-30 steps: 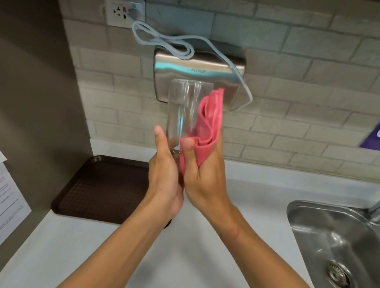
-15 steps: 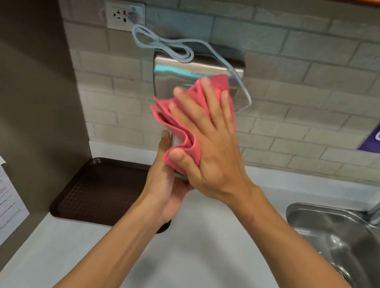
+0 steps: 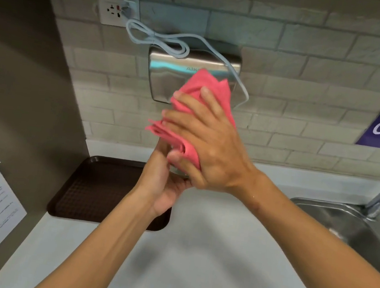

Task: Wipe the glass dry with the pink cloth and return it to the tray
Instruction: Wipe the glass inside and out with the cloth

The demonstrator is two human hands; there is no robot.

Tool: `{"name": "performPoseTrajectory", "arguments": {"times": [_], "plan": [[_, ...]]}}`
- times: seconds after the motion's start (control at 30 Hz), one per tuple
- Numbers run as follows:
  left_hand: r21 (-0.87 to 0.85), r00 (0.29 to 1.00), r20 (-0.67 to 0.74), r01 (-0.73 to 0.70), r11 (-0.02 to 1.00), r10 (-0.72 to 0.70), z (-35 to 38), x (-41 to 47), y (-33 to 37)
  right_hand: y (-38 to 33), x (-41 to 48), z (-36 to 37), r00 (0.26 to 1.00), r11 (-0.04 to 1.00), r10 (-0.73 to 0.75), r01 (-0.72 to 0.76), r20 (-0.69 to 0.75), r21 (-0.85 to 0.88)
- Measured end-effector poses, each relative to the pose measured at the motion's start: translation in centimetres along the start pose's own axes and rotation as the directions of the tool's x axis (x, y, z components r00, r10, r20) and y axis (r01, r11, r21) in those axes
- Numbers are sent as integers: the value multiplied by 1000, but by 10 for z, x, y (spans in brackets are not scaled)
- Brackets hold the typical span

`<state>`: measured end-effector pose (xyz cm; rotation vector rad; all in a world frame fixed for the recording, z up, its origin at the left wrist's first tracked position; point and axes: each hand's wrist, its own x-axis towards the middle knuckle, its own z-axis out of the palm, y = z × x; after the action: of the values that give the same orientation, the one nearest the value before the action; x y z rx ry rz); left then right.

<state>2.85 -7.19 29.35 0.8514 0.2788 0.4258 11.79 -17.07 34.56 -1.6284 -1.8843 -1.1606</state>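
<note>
— What's in the tray (image 3: 92,193)?
— Nothing visible; it lies on the counter (image 3: 204,257), left of the sink (image 3: 344,223).
— And the glass (image 3: 178,171)?
— Held above the counter, the left hand (image 3: 162,189) gripping its base. Only that base shows; the right hand (image 3: 210,147) presses the pink cloth (image 3: 199,110) around the rest.
</note>
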Motion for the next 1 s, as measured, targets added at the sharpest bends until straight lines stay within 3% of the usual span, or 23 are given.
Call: {"name": "performPoseTrajectory", "arguments": {"times": [0.13, 0.23, 0.43, 0.57, 0.63, 0.77, 0.83, 0.93, 1.0], "plan": [[-162, 999, 40, 25, 986, -19, -12, -5, -2, -26, -22, 12, 989, 994, -66, 55, 130, 91], [-156, 999, 29, 35, 987, -31, -6, -8, -5, -15, -14, 7, 989, 997, -56, 47, 138, 68], [-100, 997, 69, 29, 995, -22, 8, -7, 2, -10, 14, 1, 967, 960, 251, -245, -31, 133], [-147, 999, 42, -15, 989, 22, 2, -5, -2, -48, -3, 10, 868, 807, 496, -464, 8, 365], [-173, 999, 48, -4, 985, 12, -5, -8, -8, -59, -15, 12, 884, 823, 465, -451, 46, 346], [-116, 1000, -8, -18, 993, 18, -14, -15, -15, -63, -23, 13, 966, 962, 239, -250, 104, 113], [-76, 998, 29, -52, 996, 54, -9, -16, -12, -53, -9, 9, 962, 956, 268, -272, 48, 113], [-55, 997, 67, -32, 998, 35, 4, -17, -8, -30, 15, 2, 888, 864, 446, -393, -116, 313], [-54, 995, 98, -26, 998, 31, 6, -15, -9, -26, 22, 2, 785, 706, 607, -464, -120, 535]]}}
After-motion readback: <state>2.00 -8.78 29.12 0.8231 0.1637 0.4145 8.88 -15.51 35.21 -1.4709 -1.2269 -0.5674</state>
